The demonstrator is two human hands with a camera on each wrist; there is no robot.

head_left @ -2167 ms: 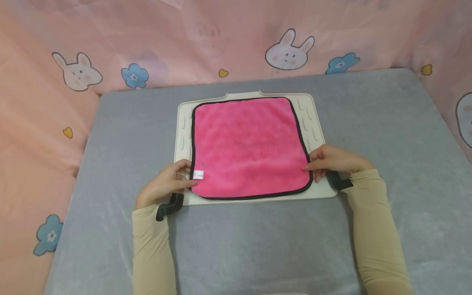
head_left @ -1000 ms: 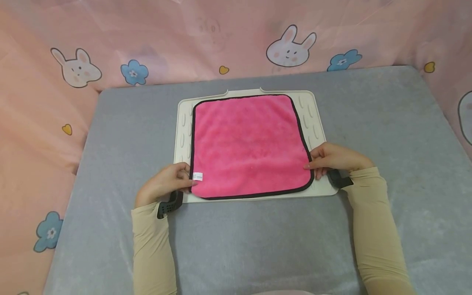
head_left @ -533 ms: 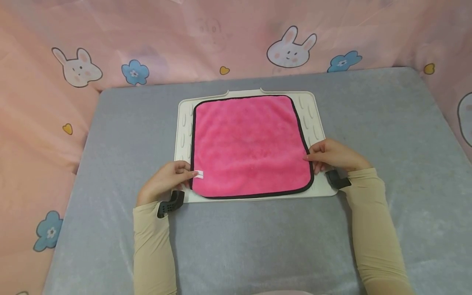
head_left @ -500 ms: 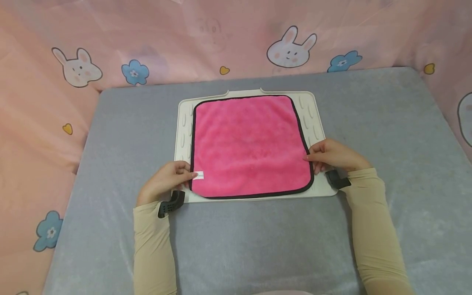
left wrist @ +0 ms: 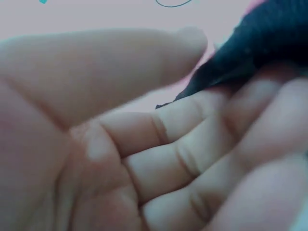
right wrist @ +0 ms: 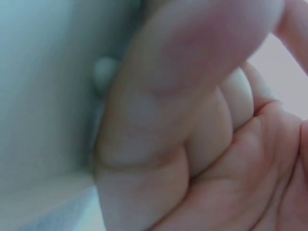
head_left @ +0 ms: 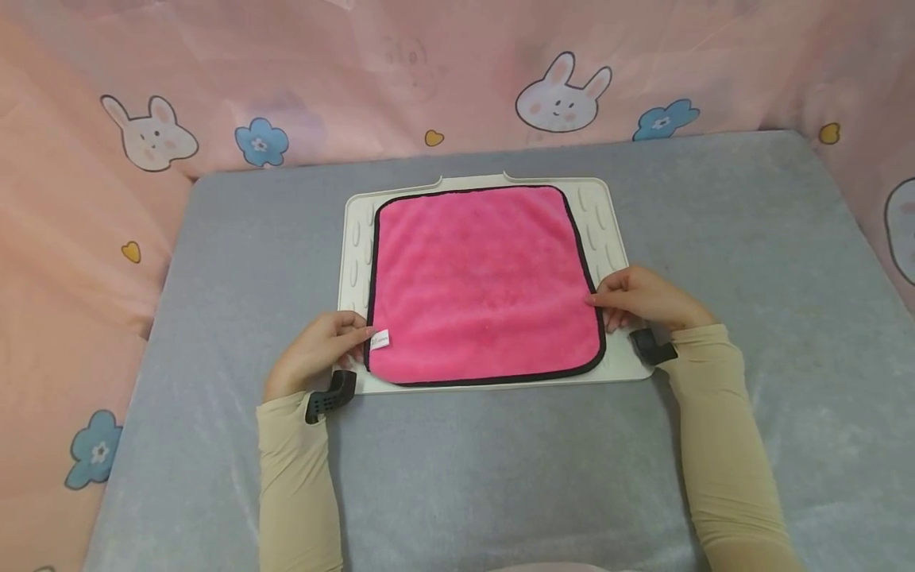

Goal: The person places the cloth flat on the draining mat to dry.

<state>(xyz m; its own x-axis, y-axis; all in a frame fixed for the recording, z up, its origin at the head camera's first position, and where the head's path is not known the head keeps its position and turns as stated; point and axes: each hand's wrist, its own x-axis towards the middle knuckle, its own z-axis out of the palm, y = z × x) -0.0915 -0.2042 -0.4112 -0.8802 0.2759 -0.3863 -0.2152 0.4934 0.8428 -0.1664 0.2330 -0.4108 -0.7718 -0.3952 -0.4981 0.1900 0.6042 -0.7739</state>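
Observation:
A pink towel (head_left: 486, 270) with black edging lies spread over a white ridged tray (head_left: 600, 230) in the head view. My left hand (head_left: 314, 353) pinches its left edge near the front corner, thumb on top beside a small white tag (head_left: 380, 340). Seen from the left wrist, the black edging (left wrist: 274, 38) passes over the fingers, under the thumb tip. On the opposite side, my right hand (head_left: 650, 298) pinches the right edge, thumb above and fingers below. The right wrist view shows curled fingers (right wrist: 159, 96) close against the pale tray surface; the towel is hidden there.
The tray rests on a table covered in grey cloth (head_left: 486, 477). A pink curtain (head_left: 343, 79) printed with rabbits and flowers hangs behind and to the left. Black wrist devices (head_left: 332, 396) sit close over the tray's front corners.
My right hand has slid a little toward the far side along the towel's edge. My left thumb has moved up beside the tag, and the towel's front left part has shifted slightly left.

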